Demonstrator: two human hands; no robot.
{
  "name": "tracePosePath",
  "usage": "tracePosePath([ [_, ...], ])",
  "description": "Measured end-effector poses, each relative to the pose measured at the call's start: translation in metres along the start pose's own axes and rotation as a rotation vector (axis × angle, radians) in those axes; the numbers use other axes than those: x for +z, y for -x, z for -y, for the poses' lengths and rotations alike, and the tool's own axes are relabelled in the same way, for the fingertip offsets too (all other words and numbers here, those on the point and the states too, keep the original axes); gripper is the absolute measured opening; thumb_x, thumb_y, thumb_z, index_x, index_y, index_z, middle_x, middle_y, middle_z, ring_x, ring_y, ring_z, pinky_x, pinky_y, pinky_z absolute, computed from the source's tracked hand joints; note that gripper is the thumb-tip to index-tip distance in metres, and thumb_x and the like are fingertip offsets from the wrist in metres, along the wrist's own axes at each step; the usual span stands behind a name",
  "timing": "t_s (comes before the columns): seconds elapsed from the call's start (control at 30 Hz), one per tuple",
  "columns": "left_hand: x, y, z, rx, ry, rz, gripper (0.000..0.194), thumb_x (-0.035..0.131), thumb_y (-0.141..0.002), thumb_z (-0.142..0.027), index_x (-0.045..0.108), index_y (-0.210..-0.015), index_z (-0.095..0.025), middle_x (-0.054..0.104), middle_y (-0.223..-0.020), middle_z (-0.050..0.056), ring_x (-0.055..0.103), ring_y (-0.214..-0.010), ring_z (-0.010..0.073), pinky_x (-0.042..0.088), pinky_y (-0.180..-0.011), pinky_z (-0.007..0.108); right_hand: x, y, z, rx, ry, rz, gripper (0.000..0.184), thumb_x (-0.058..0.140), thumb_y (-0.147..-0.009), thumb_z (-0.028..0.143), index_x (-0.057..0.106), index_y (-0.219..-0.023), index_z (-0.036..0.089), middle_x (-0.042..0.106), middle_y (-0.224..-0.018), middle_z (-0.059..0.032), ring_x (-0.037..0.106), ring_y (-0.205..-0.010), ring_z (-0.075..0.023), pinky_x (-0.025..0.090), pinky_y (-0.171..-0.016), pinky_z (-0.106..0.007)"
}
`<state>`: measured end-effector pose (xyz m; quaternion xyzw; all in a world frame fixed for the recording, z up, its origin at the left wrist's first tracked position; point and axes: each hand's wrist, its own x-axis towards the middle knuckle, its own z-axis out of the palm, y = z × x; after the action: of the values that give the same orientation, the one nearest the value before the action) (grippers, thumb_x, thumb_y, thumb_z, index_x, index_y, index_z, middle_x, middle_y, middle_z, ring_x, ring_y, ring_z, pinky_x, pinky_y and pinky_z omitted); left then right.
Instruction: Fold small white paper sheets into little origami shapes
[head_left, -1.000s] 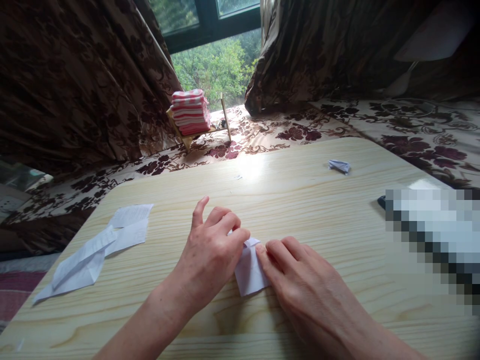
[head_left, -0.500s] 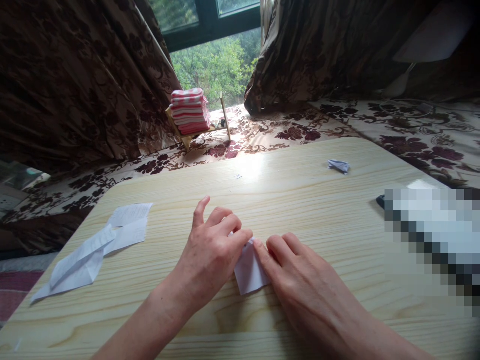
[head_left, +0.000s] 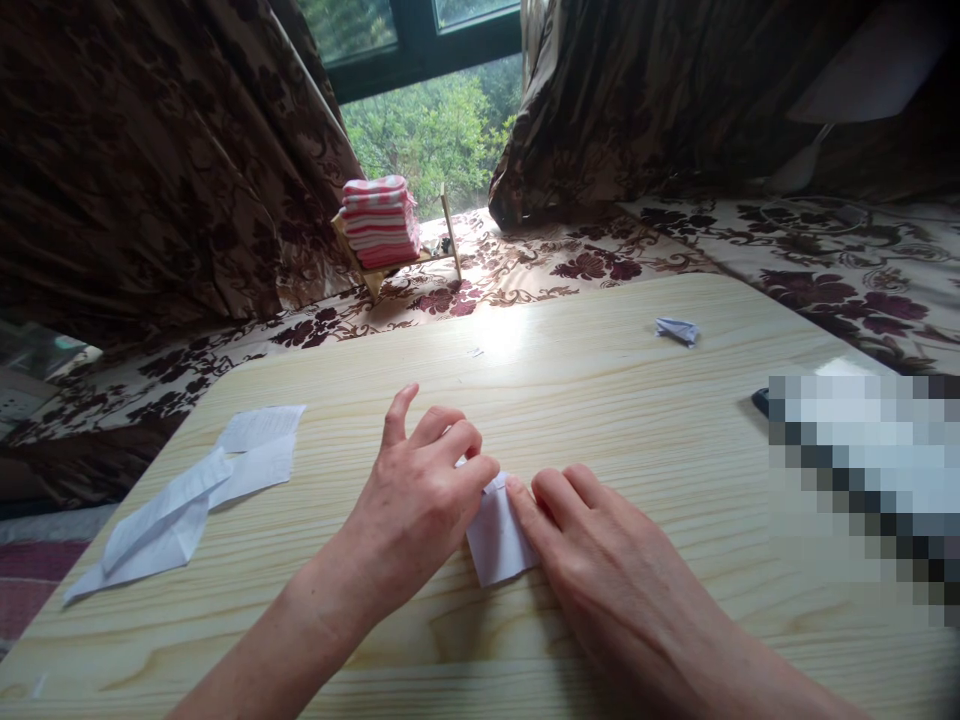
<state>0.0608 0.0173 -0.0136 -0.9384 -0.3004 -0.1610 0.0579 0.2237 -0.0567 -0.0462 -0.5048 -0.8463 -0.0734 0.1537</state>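
Observation:
A small white piece of paper (head_left: pixel 501 545) lies on the wooden table between my hands, its top edge folded over. My left hand (head_left: pixel 427 480) grips the paper's upper left edge between thumb and curled fingers, with the little finger raised. Pressed on the fold at the upper right is the index finger of my right hand (head_left: pixel 600 550), its other fingers curled under. Both hands partly cover the paper, so its side edges are hidden.
Creased paper sheets (head_left: pixel 161 520) lie on the left of the table (head_left: pixel 360 650). A small folded paper piece (head_left: pixel 677 331) sits at the far right, a blurred-out dark-edged device (head_left: pixel 862 470) nearer. Behind, pink towels (head_left: pixel 381 222) are stacked on a little wooden rack (head_left: pixel 454 240).
My left hand has shifted slightly left, uncovering a little more of the paper's folded top edge. The right hand stays in place with its finger on the fold.

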Motion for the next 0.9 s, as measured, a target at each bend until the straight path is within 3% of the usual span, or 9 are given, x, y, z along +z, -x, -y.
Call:
tracePosePath([
  [0.9, 0.012, -0.002, -0.009, -0.104, 0.025, -0.063, 0.019, 0.05, -0.086, -0.018, 0.063, -0.072, -0.019, 0.065, -0.073, -0.001, 0.057, -0.089, 0.0182, 0.017, -0.108, 0.052, 0.001, 0.0, 0.001, -0.004, 0.028, 0.008, 0.034, 0.049, -0.063, -0.002, 0.063, -0.091, 0.01, 0.058, -0.078, -0.0084, 0.048, -0.07, -0.0226, 0.046, -0.059, -0.035],
])
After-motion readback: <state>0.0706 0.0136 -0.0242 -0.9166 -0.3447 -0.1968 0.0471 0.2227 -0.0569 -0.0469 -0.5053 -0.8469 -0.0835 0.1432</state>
